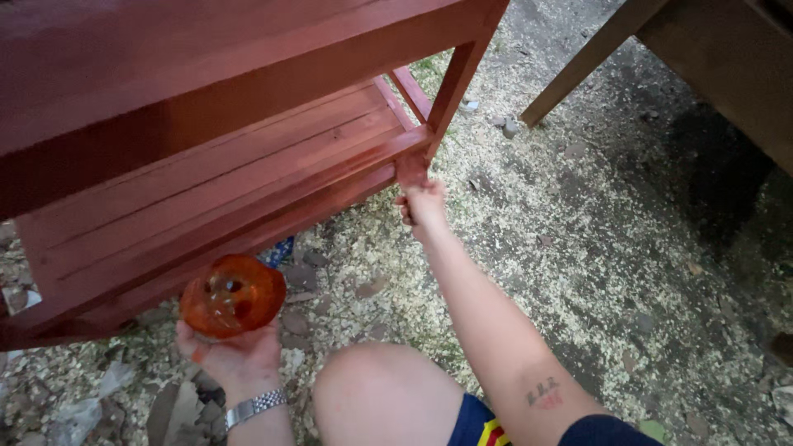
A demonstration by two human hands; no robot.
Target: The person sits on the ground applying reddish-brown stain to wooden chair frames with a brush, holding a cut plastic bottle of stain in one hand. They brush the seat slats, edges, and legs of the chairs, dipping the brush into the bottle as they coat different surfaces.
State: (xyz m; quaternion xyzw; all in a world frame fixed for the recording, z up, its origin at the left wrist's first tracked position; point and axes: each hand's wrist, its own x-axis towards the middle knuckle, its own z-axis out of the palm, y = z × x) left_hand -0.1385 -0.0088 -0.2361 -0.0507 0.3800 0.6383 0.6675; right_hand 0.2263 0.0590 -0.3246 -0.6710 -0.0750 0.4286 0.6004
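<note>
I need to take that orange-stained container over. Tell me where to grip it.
Grip the orange-stained container around its rounded side wall, coming from the right, probably. The left hand cups it from underneath and its open mouth faces up, so the base is taken and the wet-looking rim is best avoided.

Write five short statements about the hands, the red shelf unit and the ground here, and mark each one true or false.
1. The left hand holds an orange-stained container. True.
2. The right hand rests on the knee. False: it reaches out to the lower front leg of the red wooden shelf unit, at the corner.
3. The ground is covered in sawdust and scattered dry leaves. True.
4. A metal watch is worn on the right wrist. False: it sits on the left wrist.
5. The shelf unit is painted blue. False: it is a reddish-brown colour.
</note>
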